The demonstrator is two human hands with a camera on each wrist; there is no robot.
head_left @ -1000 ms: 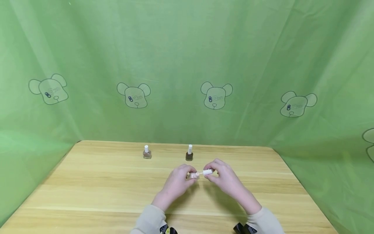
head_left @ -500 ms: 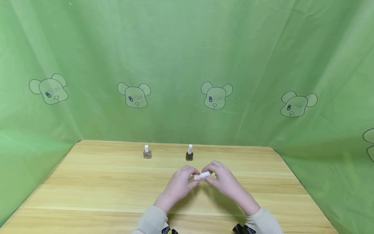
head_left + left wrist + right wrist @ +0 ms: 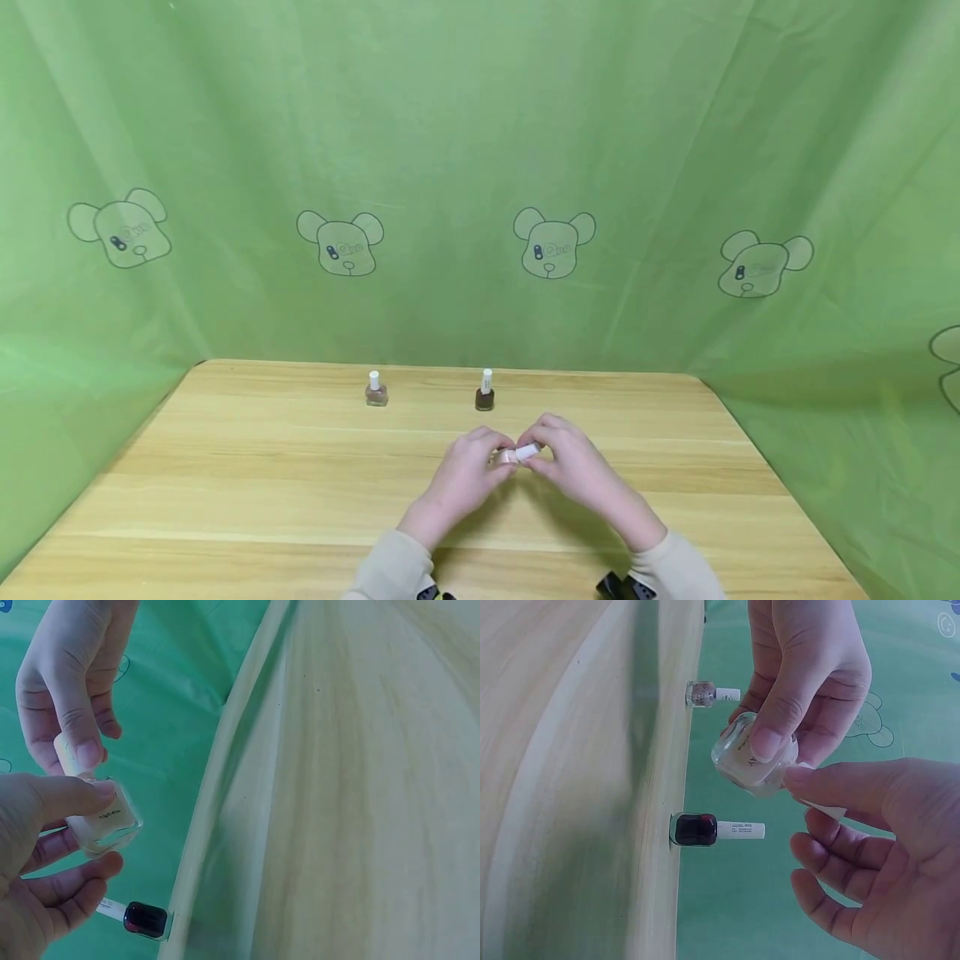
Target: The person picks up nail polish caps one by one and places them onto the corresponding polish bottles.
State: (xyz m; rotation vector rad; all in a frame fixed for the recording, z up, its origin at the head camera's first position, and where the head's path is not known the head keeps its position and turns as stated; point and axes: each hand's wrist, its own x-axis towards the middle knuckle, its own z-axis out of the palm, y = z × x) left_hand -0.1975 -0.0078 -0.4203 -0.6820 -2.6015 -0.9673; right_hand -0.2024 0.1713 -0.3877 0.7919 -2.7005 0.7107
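Note:
Between thumb and fingers, my left hand point(image 3: 465, 475) holds a clear glass nail polish bottle point(image 3: 746, 761) with pale contents, tilted above the table. My right hand point(image 3: 573, 467) pinches its white cap point(image 3: 528, 451), which now sits against the bottle's neck; the brush is out of sight. In the left wrist view the bottle's printed label and thick glass base show below the left thumb. Whether the cap is screwed tight I cannot tell. Beyond the hands stands a dark nail polish bottle point(image 3: 485, 400) with a white cap, upright and untouched.
A mauve-brown nail polish bottle point(image 3: 377, 395) with a white cap stands upright at the back left of the wooden table point(image 3: 262, 483). Behind the table's back edge hangs a green curtain point(image 3: 450, 125) printed with bear heads.
One second ago the cap and its brush stem were apart from the bottle's neck. The hands have since come together, bringing the cap onto the neck.

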